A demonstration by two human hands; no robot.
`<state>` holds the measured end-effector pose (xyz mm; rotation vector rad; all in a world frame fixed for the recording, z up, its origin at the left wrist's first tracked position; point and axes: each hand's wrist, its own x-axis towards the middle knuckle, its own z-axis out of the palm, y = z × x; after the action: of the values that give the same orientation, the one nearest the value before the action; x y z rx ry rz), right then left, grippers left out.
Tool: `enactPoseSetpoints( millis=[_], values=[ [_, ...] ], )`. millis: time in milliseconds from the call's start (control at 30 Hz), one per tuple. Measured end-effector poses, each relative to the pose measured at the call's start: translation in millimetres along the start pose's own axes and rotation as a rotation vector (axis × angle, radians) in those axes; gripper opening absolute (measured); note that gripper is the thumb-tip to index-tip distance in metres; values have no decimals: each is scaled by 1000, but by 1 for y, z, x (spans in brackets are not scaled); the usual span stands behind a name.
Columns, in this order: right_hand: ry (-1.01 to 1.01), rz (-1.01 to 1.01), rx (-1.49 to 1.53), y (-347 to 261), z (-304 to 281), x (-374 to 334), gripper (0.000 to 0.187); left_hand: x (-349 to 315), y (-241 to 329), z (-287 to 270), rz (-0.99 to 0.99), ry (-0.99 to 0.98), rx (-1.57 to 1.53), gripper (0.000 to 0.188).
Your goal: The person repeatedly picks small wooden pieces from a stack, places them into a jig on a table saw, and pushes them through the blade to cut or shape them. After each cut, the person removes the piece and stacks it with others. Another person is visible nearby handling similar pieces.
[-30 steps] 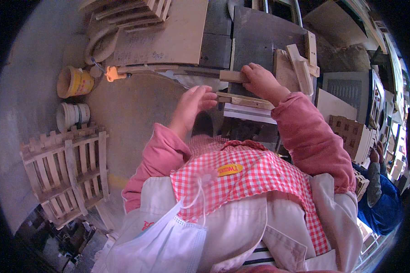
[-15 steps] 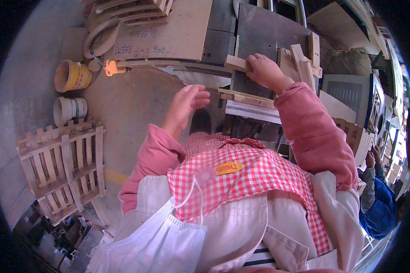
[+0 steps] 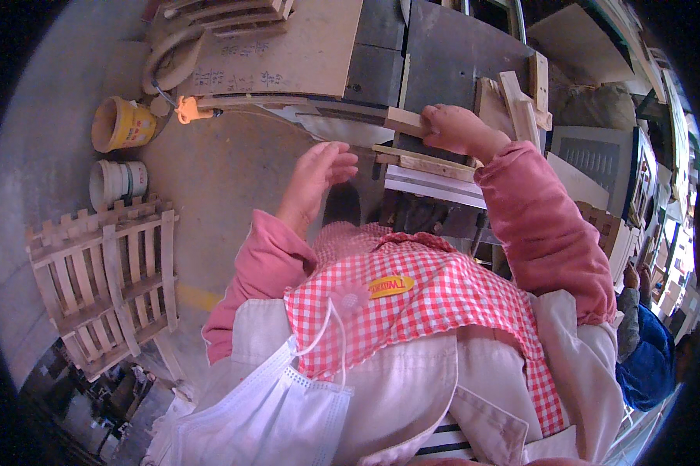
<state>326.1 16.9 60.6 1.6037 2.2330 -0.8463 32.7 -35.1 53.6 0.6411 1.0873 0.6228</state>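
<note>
My right hand (image 3: 459,130) grips a short piece of wood (image 3: 406,122) from its right end, over the dark flat machine table (image 3: 463,58). The wood points left, its free end reaching past the table's left edge strip. On the near side of that hand, a narrow wooden strip (image 3: 431,165) runs along the table's front edge. My left hand (image 3: 319,177) hangs in the air to the left of the table. Its fingers are stretched out and slightly bent, with nothing in them.
Several wood offcuts (image 3: 519,105) lie on the table's right side. A brown board (image 3: 288,66) with handwriting spans the far left, near an orange tool-like object (image 3: 187,109). A yellow bucket (image 3: 125,124), white bucket (image 3: 117,184) and wooden pallet (image 3: 105,279) stand left. Another person (image 3: 645,349) is at far right.
My right hand and the piece of wood have come slightly nearer to me, toward the front strip. The left hand has hardly moved.
</note>
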Motion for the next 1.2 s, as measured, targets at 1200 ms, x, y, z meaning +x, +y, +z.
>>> enactPoseSetpoints(
  millis=[1200],
  values=[
    [238,4,-116,20,7,19,28,-2,0,0,-25,30,7,36]
  ],
)
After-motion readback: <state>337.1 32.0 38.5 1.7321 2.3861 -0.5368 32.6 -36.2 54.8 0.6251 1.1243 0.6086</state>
